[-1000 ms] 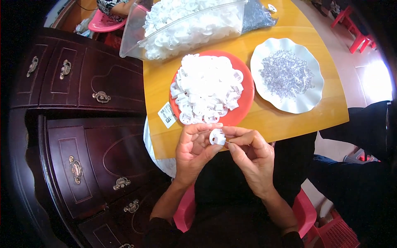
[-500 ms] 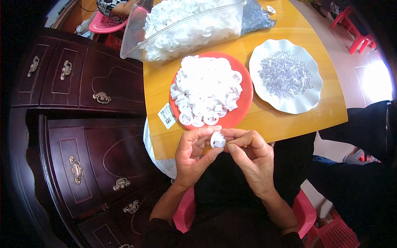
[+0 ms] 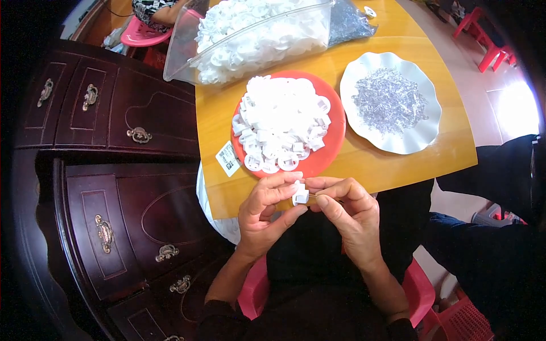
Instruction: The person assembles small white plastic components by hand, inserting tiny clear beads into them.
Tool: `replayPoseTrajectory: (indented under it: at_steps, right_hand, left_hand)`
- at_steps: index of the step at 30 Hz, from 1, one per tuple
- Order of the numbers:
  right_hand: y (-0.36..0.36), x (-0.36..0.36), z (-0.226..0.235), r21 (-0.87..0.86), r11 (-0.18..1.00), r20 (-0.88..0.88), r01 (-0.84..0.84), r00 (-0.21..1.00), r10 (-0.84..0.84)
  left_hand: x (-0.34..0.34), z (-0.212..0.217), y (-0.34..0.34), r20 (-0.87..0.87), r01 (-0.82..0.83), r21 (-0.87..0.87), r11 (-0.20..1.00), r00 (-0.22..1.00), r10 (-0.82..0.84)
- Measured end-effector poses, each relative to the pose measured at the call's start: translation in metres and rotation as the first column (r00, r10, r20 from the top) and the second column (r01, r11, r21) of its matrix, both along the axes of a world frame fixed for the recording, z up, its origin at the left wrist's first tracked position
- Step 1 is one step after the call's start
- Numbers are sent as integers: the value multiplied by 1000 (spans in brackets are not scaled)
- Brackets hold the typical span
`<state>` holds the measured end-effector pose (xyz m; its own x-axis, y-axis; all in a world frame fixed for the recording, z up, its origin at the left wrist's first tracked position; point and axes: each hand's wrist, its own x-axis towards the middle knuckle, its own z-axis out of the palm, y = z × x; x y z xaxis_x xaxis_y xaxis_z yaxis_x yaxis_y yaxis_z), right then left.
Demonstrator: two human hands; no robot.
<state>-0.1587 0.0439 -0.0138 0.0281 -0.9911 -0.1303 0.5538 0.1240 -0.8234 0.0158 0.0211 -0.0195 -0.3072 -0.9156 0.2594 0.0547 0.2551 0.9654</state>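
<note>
Between the thumb and fingers of my left hand [image 3: 263, 209] is a small white plastic part [image 3: 301, 194] with a round base and a boxy block. My right hand [image 3: 354, 219] pinches a thin, straight, metal-looking pin [image 3: 313, 196], its tip pointing at the block's right side. Whether the tip goes into the block is too small to tell. Just beyond my hands, a red plate [image 3: 334, 145] bears a heap of similar white plastic parts [image 3: 281, 122]. To its right, a white wavy-rimmed plate [image 3: 421, 143] holds many small, clear, silvery pieces [image 3: 389, 102].
At the back of the yellow table [image 3: 449, 131] stands a clear bin [image 3: 185, 57] full of white parts, beside a dark plastic bag [image 3: 350, 24]. A printed label [image 3: 228, 159] lies left of the red plate. Dark wooden drawers [image 3: 96, 193] stand on the left; another person's legs [image 3: 483, 238] are at right.
The white part has turned in my left fingers, showing its round base more edge-on. My right fingertips have drawn slightly away from it, so more of the pin shows.
</note>
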Motion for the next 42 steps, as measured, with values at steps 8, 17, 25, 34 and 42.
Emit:
replayPoseTrajectory:
  at_steps: [8,17,25,34,42]
  right_hand:
    - [4,-5,-3,41,999,-57,-32,998,34]
    - [6,-6,-7,-25,999,-126,-47,991,44]
    - [9,-10,-8,126,990,61,-63,997,56]
    - [10,-13,-4,191,976,72,-103,993,90]
    - [12,-14,-7,135,987,8,-83,997,82]
  left_hand:
    - [5,7,-2,77,16,-10,1000,997,-15]
    - [-1,12,3,-19,41,127,991,999,-39]
    - [2,13,3,37,42,62,997,998,-45]
    - [-2,18,6,152,-30,25,999,988,26]
    - [-6,12,6,158,-23,56,998,987,14]
